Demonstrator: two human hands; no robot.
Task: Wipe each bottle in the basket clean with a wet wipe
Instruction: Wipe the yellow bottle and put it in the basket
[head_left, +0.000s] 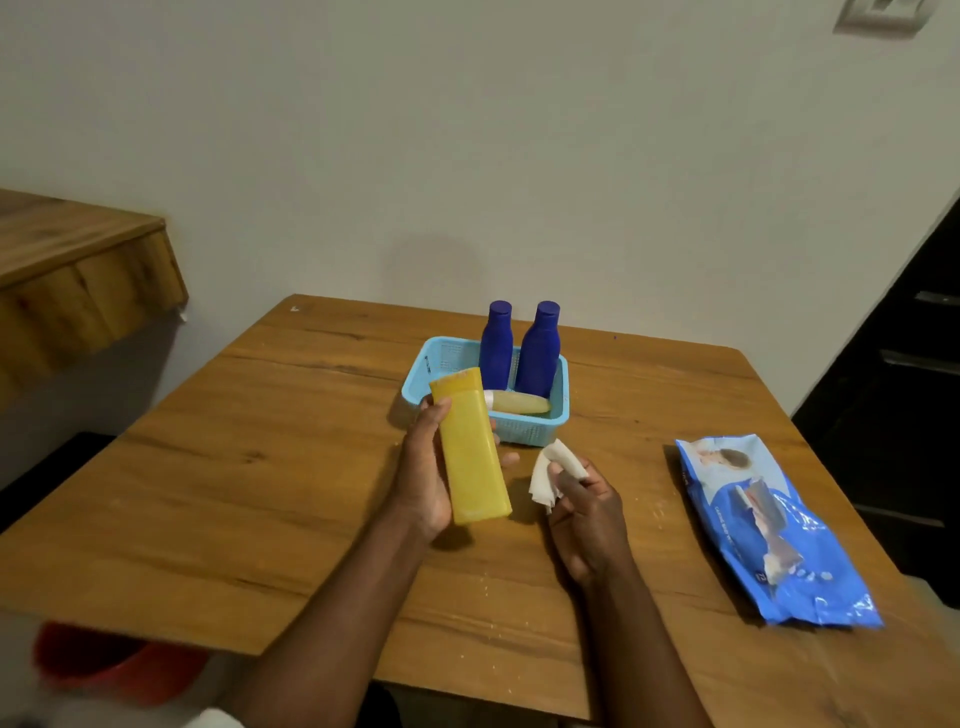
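Observation:
My left hand (423, 475) grips a flat yellow bottle (470, 447) above the table, just in front of the light blue basket (558, 410). My right hand (587, 512) pinches a crumpled white wet wipe (553, 470) a little to the right of the yellow bottle, not touching it. In the basket two dark blue bottles (496, 345) (540, 351) stand upright at the back. A small pale yellow bottle (519, 402) with a white cap lies on its side in front of them.
A blue pack of wet wipes (769, 530) lies on the wooden table (234, 467) at the right. A wooden shelf (78, 275) juts from the wall at the left. Something red (104, 665) sits on the floor below the table's left edge. A dark cabinet (909, 405) stands at the right.

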